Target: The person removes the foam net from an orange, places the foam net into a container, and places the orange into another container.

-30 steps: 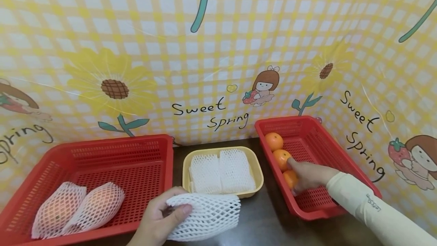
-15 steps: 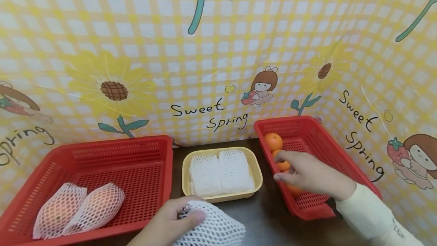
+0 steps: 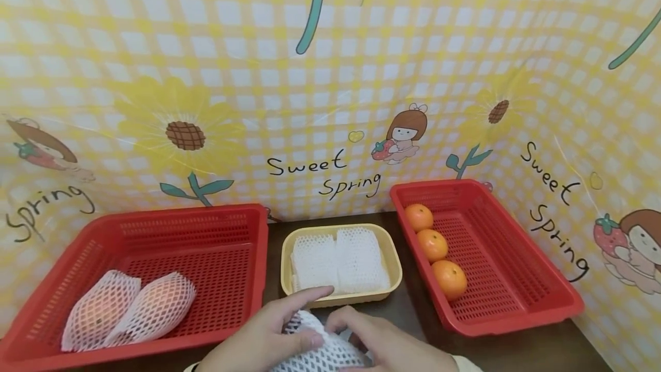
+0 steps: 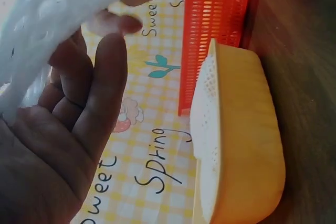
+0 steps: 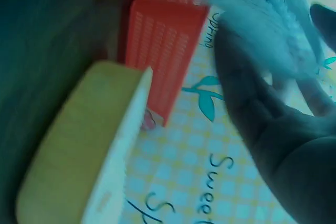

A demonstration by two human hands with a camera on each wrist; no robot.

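A white foam net sleeve [image 3: 316,349] is at the lower middle of the head view, between both hands. My left hand [image 3: 268,332] grips its left side, thumb over the mesh and index finger extended. From the right, my right hand [image 3: 389,340] holds the sleeve's other side with bent fingers. The right wrist view shows the net [image 5: 268,30], blurred, between thumb and fingers. Further off to the right, several things stand apart from the hands: three oranges [image 3: 432,245] line the left wall of a red basket [image 3: 508,326]. The sleeve's lower part is cut off by the frame edge.
A yellow tray [image 3: 356,301] with white foam nets [image 3: 361,260] stands just beyond the hands. At left, a red basket [image 3: 206,257] contains two net-wrapped fruits [image 3: 155,303]. A checked cloth [image 3: 310,96] hangs behind the dark table [image 3: 413,309].
My right hand has left the oranges, without one, and come to the foam net sleeve in the middle. All three oranges lie in the right basket. The left hand still holds the sleeve.
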